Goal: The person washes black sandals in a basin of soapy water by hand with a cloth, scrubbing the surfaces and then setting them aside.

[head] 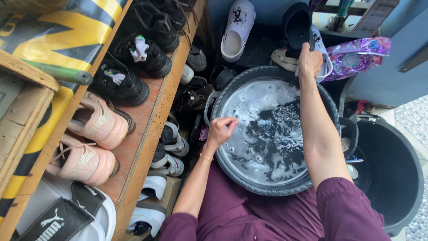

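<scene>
Black shoe (298, 27) sits at top centre of the frame, just past the far rim of the wash basin (232, 91), held upright with its opening facing the camera. Right hand (310, 61) reaches across the basin and is closed around the shoe's lower edge, fingers wrapped over it (exact contact hidden behind the knuckles). Left hand (221, 129) hovers over the near-left part of the basin, fingers curled loosely toward the thumb; can't tell if anything is pinched in it, nothing visible. Basin is round, dark grey, centre of frame, filled with soapy water (267, 129), foam and bubbles across most of the surface. White clog (236, 29) stands on end just left of the black shoe, apart from it. Purple plastic packet (359, 53) lies to the right of the shoe, upper right. Black bucket (392, 174) at lower right, touching or nearly touching the basin's right side. Wooden shoe rack (147, 129) runs down the left side of frame: two pink sneakers (96, 122) mid-left, black sneakers (133, 67) above them with white rags stuffed in, white-and-black slides (67, 214) at lower left. More shoes piled on the floor between rack and basin (171, 147), mostly black and white. Yellow-and-black woven sheet (67, 31) drapes over the upper left corner. Person's maroon sleeves and lap fill the bottom centre.
</scene>
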